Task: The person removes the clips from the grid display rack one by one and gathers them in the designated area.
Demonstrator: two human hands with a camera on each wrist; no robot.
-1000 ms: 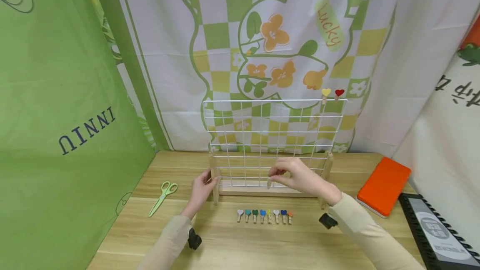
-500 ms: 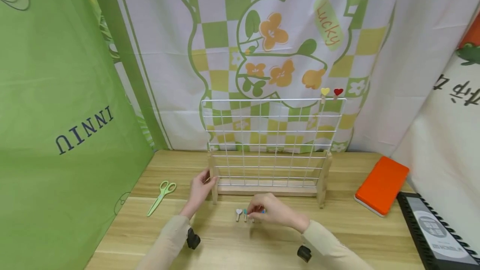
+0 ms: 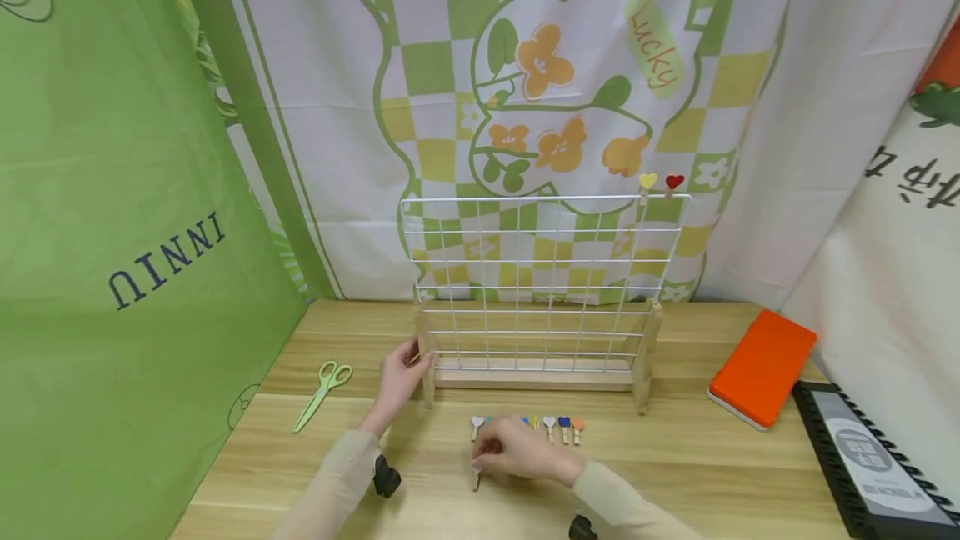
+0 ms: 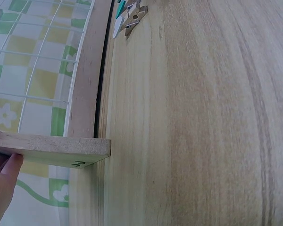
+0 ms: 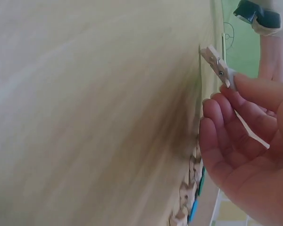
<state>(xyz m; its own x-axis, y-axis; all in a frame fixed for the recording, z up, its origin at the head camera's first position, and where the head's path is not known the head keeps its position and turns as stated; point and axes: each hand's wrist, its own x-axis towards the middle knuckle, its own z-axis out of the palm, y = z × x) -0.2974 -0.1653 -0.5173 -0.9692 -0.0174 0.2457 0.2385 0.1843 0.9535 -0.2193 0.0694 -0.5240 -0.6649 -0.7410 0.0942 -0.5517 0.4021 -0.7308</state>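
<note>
My left hand [image 3: 397,382] holds the left wooden leg [image 4: 52,147] of a white wire grid rack [image 3: 536,286], with fingers on both sides of it in the left wrist view. My right hand [image 3: 521,448] is low over the table, in front of a row of small heart-topped clothespins [image 3: 564,430]. Between thumb and index finger it pinches a wooden clothespin [image 5: 216,65], whose bare legs point away from the hand. Its heart is mostly covered by the thumb. Part of the row is hidden behind the right hand. Yellow [image 3: 648,182] and red heart clothespins [image 3: 674,183] sit on the rack's top wire.
Green scissors [image 3: 322,395] lie left of the rack on the wooden table [image 3: 360,332]. To the right are an orange box [image 3: 763,369] and a black spiral-bound book [image 3: 870,457]. Behind the rack hangs a checked curtain [image 3: 427,69].
My right hand has come down from the rack's lower grid to the row, then left and nearer. It held a clothespin a second ago too. My left hand stays at the leg.
</note>
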